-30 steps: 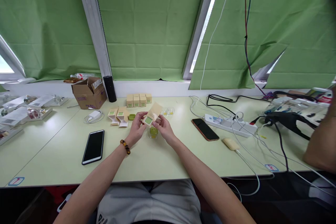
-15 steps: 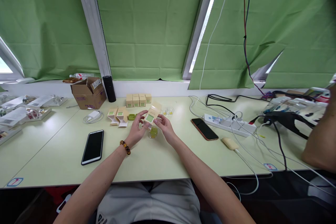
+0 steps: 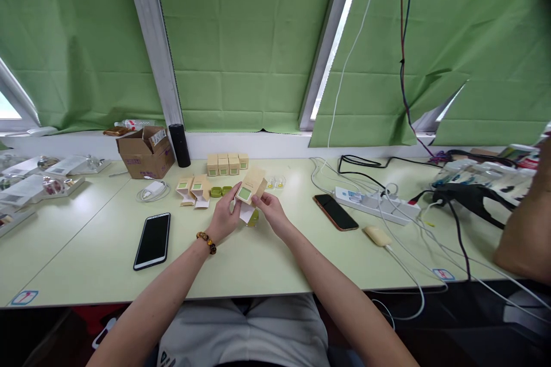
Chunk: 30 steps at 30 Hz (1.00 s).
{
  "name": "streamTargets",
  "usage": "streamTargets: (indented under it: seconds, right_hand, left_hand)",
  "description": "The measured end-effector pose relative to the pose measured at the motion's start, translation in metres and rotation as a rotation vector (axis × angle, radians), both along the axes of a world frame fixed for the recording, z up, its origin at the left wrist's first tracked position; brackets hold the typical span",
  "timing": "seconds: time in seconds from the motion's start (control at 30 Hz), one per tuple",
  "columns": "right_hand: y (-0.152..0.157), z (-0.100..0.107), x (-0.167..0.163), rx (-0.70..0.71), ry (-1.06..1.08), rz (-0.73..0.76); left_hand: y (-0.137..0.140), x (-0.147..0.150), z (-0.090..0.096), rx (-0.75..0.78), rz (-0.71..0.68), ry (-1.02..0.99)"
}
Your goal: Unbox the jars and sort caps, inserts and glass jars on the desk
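Between my two hands is a small cream carton [image 3: 252, 186] with a green square on its face, a white flap hanging from its lower end. My left hand [image 3: 224, 217] grips its left side, and the fingertips of my right hand [image 3: 272, 210] hold its lower right edge. Under the carton, a small yellow-green jar [image 3: 253, 218] sits on the table, partly covered. To the left lie small olive-green pieces [image 3: 216, 191] and two opened cartons [image 3: 200, 188]. Just beyond the carton are small clear containers with yellow inside [image 3: 279, 182].
Several closed cartons [image 3: 222, 164] stand in a row at the back. A cardboard box [image 3: 145, 153] and a black cylinder [image 3: 179, 145] are back left. Phones [image 3: 152, 241] lie on both sides. A power strip [image 3: 376, 205] and cables spread right, near another person's arm [image 3: 526, 223].
The carton has been tilted in my hands, and its white flap now hangs lower over the jar. A second olive-green piece shows beside the first.
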State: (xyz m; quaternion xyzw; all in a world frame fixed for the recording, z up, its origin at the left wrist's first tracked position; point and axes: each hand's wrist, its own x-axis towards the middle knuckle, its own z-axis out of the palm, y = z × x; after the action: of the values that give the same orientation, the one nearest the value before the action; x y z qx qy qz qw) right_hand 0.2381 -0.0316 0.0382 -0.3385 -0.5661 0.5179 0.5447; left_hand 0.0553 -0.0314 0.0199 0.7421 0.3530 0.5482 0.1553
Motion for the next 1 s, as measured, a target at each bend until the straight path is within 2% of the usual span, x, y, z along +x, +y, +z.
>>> streamTargets:
  seconds: [0.3, 0.5, 0.63, 0.83, 1.0]
  right_hand:
    - [-0.001, 0.003, 0.003, -0.005, 0.001, -0.050]
    - [-0.001, 0.004, 0.002, 0.002, 0.058, -0.106]
    - [0.001, 0.002, 0.002, -0.014, 0.079, -0.144]
    - [0.001, -0.001, 0.005, -0.022, 0.109, -0.186]
    - [0.001, -0.004, 0.002, 0.002, 0.115, -0.150]
  left_hand:
    - [-0.007, 0.002, 0.010, -0.168, -0.142, -0.118]
    - [-0.001, 0.000, 0.007, -0.313, -0.278, -0.344]
    - [0.000, -0.003, 0.009, -0.461, -0.295, -0.458]
    - [-0.003, -0.001, 0.015, -0.479, -0.334, -0.435]
    - [0.004, 0.002, 0.007, -0.425, -0.246, -0.372]
